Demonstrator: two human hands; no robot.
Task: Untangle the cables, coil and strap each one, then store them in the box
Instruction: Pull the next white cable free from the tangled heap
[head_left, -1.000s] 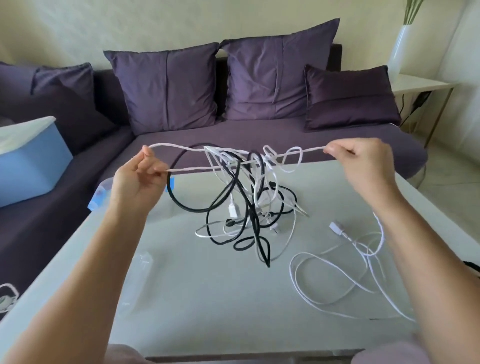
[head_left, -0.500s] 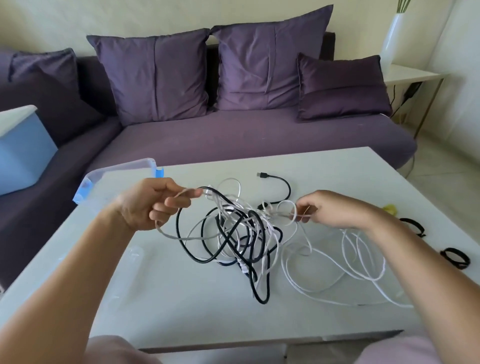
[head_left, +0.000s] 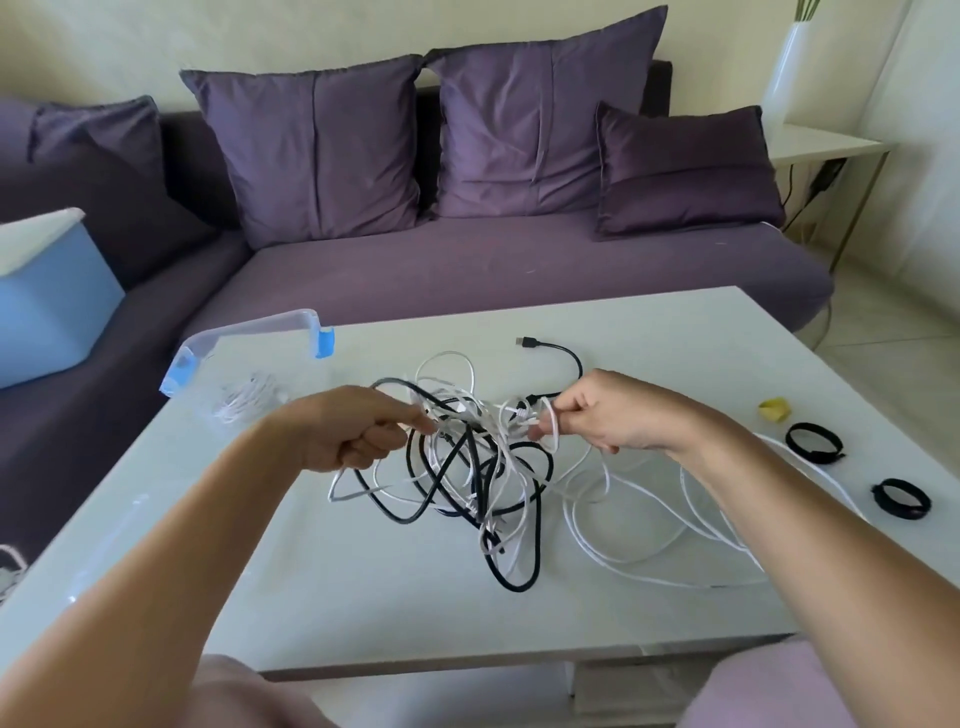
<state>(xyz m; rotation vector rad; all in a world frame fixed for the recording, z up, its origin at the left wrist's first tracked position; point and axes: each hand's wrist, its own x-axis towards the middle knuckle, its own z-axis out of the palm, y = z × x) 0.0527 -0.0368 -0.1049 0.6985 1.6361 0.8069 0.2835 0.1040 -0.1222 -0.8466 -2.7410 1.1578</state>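
Note:
A tangle of black and white cables (head_left: 467, 483) lies in the middle of the white table (head_left: 363, 597). My left hand (head_left: 348, 431) pinches a white cable at the tangle's left side. My right hand (head_left: 608, 410) grips white cable loops at its right side. Long white loops (head_left: 649, 525) trail to the right under my right forearm. A black plug end (head_left: 524, 342) points away behind the tangle. A clear box with blue clips (head_left: 244, 353) stands at the table's far left, with a coiled white cable (head_left: 244, 402) inside.
Two black straps (head_left: 813, 441) (head_left: 901, 499) and a yellow item (head_left: 774, 408) lie near the table's right edge. A purple sofa (head_left: 493, 265) with cushions runs behind the table. A blue bin (head_left: 47, 306) sits on the sofa at left.
Both hands have come down from holding a white cable stretched high. They are now close together at the tangle, which rests on the table.

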